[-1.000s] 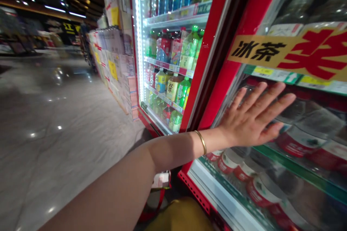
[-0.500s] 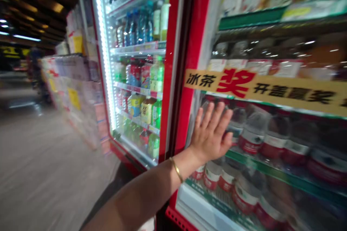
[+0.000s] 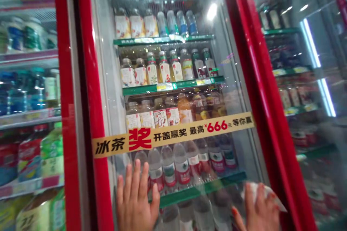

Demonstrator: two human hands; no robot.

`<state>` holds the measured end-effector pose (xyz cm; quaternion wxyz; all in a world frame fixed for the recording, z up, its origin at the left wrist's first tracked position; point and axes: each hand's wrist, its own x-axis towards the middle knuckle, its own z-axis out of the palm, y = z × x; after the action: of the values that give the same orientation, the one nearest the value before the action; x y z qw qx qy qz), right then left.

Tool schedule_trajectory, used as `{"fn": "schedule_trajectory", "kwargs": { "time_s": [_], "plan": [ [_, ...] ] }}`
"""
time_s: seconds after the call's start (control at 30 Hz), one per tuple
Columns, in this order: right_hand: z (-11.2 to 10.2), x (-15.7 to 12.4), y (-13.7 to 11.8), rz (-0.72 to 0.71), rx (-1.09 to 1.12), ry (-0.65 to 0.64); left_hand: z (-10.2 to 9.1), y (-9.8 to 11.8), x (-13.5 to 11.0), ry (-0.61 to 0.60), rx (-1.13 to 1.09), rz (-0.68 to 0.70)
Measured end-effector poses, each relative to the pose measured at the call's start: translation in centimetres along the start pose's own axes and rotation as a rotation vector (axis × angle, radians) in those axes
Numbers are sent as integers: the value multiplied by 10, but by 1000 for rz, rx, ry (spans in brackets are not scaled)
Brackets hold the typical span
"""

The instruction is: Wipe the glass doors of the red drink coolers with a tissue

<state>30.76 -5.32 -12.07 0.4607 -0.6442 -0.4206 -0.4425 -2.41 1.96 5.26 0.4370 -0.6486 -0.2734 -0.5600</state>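
Observation:
My left hand [image 3: 135, 204] lies flat with fingers stretched upward against the glass door [image 3: 230, 97] of a red-framed drinks fridge, below its left part of a tan strip [image 3: 192, 131] with black and red lettering. My right hand [image 3: 261, 211] is lower right, fingers bent forward over a thin white sheet [image 3: 279, 204], a tissue or cloth, pressed at the glass. One corner of the sheet sticks out to the right. Behind the glass stand clear water bottles [image 3: 182, 168] with red labels. Both wrists are outside the view.
Green-edged shelves [image 3: 173, 85] hold rows of drink bottles. The red door frame [image 3: 273, 115] runs up the right side, with another glazed fridge beyond. At left, another fridge holds colourful bottles [image 3: 51, 148] behind a red post [image 3: 65, 115].
The view has swung right and up, so the whole door width shows. My left hand still lies flat at the glass. My right hand with the white sheet has come into view.

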Motion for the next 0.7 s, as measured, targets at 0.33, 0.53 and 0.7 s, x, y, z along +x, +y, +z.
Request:
{"fn": "schedule_trajectory", "kwargs": {
  "time_s": [0.33, 0.53, 0.7],
  "plan": [
    [-13, 64, -64, -686, 79, 81, 1, 8, -1, 20, -73, -127],
    [-26, 158, -33, -11, 120, 14, 1, 8, -4, 8, -63, -136],
    [-34, 154, -99, -452, 197, -86, -1, 8, -2, 7, -59, -138]
  ]
}}
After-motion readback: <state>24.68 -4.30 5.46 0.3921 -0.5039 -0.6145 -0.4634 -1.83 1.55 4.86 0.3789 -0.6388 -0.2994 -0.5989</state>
